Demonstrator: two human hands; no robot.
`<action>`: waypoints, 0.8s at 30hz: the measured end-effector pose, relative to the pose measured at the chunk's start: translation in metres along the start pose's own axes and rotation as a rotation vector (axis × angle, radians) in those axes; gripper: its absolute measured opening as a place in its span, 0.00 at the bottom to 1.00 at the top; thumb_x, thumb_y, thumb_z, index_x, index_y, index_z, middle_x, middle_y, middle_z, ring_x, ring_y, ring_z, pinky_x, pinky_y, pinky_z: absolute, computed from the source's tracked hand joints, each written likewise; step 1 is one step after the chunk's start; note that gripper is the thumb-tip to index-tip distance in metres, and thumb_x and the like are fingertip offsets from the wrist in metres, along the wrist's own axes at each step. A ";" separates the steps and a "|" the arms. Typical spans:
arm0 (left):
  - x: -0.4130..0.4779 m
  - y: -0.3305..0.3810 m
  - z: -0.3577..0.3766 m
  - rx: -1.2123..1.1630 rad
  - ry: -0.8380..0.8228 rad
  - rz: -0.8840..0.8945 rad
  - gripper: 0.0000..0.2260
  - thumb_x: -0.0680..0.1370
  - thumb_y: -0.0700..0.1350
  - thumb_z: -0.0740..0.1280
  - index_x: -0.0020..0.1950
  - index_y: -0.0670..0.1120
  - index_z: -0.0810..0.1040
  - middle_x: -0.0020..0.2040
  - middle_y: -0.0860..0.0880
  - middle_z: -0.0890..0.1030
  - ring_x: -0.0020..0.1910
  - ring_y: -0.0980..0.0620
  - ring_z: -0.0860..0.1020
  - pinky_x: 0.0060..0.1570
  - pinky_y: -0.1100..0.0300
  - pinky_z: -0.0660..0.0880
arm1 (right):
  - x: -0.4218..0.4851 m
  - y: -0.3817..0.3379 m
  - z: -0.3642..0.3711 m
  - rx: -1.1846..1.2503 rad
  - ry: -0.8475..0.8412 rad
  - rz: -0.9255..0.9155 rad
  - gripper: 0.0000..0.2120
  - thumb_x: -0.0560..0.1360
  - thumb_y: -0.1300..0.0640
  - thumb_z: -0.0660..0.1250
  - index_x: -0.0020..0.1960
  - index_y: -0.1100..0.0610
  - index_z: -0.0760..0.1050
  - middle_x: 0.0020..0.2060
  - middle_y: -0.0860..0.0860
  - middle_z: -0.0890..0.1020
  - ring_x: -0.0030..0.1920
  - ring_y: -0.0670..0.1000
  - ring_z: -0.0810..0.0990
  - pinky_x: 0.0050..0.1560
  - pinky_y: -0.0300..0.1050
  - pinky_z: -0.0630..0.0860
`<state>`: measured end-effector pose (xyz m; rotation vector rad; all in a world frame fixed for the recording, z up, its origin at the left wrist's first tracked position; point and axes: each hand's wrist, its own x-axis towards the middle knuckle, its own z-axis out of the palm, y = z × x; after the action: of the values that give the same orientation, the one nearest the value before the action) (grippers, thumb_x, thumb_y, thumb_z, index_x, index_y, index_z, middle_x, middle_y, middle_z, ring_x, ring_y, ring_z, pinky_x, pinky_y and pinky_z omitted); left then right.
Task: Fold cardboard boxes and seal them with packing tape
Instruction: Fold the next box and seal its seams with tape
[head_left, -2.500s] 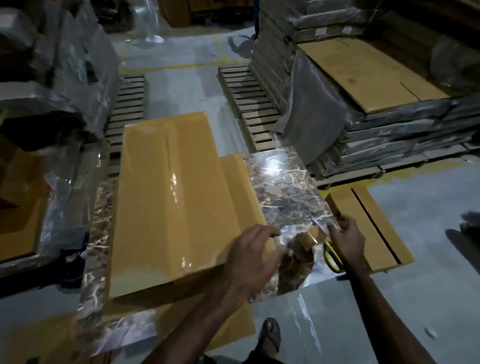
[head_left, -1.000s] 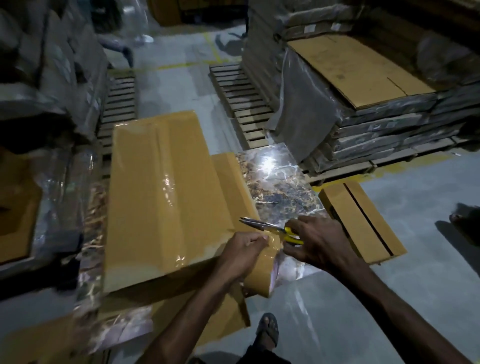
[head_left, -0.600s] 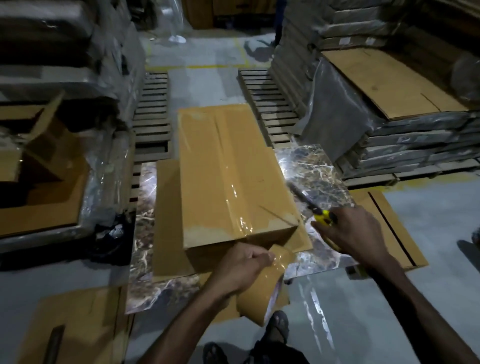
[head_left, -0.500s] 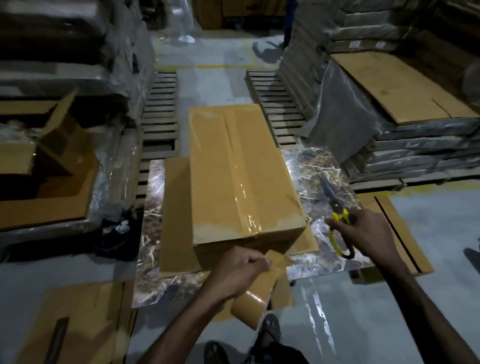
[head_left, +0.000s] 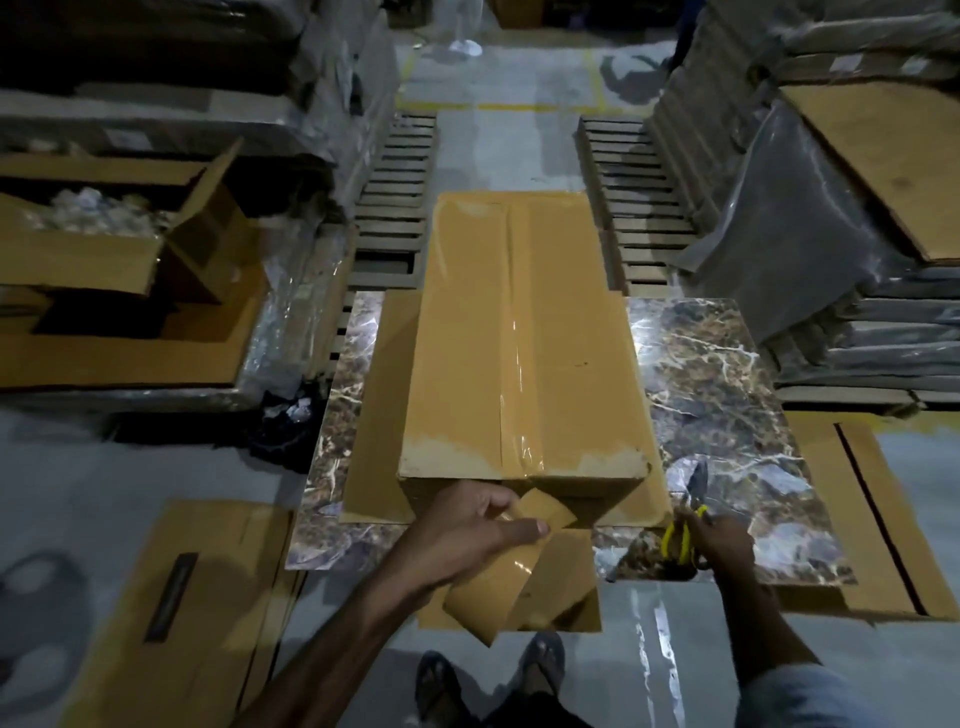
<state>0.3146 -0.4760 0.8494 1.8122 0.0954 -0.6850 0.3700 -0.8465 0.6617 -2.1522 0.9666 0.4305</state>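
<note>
1 long cardboard box (head_left: 519, 338) lies flat-side up on a marble-patterned slab (head_left: 727, 374), its length running away from the person. A flat sheet of cardboard (head_left: 376, 415) sits between box and slab and shows along the box's left side. The top flaps are closed, and 1 strip of glossy tape (head_left: 511, 364) runs down the centre seam and over the near edge.

The left hand (head_left: 467, 535) is at the near end of the box, just below its front face. Its fingers and thumb are curled round a roll of brown tape (head_left: 498, 587), thumb across the upper side. A short free end of tape (head_left: 545, 512) stands out from the roll towards the box face. Whether it is stuck to the box cannot be told.

The right hand (head_left: 719, 540) is near the box's right front corner, over the slab's near edge. It grips the yellow handles of a pair of scissors (head_left: 685, 525), blades together and pointing away from the person. Contact with the slab cannot be confirmed.

An open box (head_left: 104, 249) with pale contents stands at left. 2 wooden pallets (head_left: 400, 197) lie beyond the slab. Wrapped stacks (head_left: 857, 260) stand at right. Flattened cardboard (head_left: 208, 571) lies on the floor on both sides. 2 sandalled feet (head_left: 545, 660) show at the bottom edge.
</note>
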 end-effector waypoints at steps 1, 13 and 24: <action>0.002 0.002 0.002 0.009 0.000 -0.004 0.10 0.76 0.57 0.76 0.45 0.51 0.87 0.43 0.54 0.87 0.44 0.52 0.84 0.46 0.59 0.72 | 0.006 0.004 0.000 0.013 -0.019 0.017 0.22 0.79 0.46 0.69 0.54 0.66 0.82 0.49 0.64 0.84 0.51 0.64 0.84 0.49 0.51 0.78; 0.021 0.011 0.027 0.047 0.015 0.020 0.19 0.69 0.67 0.75 0.46 0.52 0.87 0.59 0.53 0.86 0.62 0.54 0.81 0.69 0.45 0.74 | -0.048 -0.029 -0.029 0.336 0.212 -0.240 0.22 0.74 0.42 0.72 0.58 0.58 0.83 0.50 0.58 0.86 0.53 0.60 0.84 0.58 0.54 0.78; 0.016 0.019 0.020 0.195 -0.131 0.039 0.20 0.66 0.66 0.78 0.49 0.53 0.88 0.47 0.50 0.87 0.52 0.45 0.83 0.54 0.44 0.78 | -0.210 -0.101 -0.029 0.328 -0.550 -0.654 0.06 0.73 0.49 0.78 0.42 0.51 0.87 0.36 0.50 0.87 0.37 0.46 0.83 0.41 0.42 0.76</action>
<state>0.3277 -0.5049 0.8538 1.9433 -0.0971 -0.8063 0.3065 -0.7157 0.8461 -1.7698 0.0072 0.4575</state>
